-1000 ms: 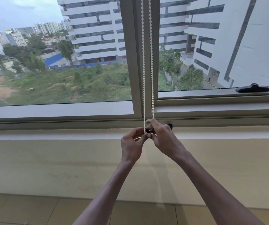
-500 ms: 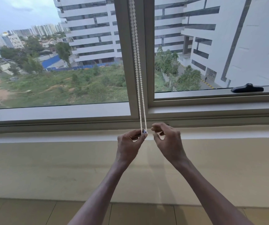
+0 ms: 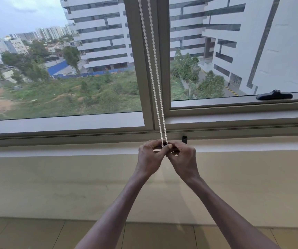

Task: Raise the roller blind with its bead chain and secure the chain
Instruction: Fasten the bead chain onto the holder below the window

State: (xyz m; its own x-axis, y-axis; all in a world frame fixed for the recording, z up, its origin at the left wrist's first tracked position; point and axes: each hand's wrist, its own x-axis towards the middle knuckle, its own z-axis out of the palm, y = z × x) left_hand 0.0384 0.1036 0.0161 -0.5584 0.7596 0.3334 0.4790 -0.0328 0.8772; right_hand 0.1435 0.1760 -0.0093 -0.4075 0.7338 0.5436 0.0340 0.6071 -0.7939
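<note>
Fingers (image 3: 169,146) of both hands pinch the bottom of the white plastic bead chain (image 3: 153,69), left hand (image 3: 149,159) at 9 o'clock of it, right hand (image 3: 184,159) at 3, fingertips touching. Two strands run up along the grey window mullion (image 3: 135,60). One small black clip (image 3: 184,139) sits on the sill at 2 o'clock, near the right hand; one black window handle (image 3: 274,96) lies farther that way. No writing shows. Bare cream wall (image 3: 54,177) spreads below.

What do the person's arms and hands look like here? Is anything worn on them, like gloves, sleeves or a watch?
Both arms are bare from as far up the forearm as the picture reaches down to the fingers: no sleeves, gloves, watch, bracelet or rings are visible. The left hand and the right hand have short, unpainted nails where these can be seen. The forearms are slim.
</note>
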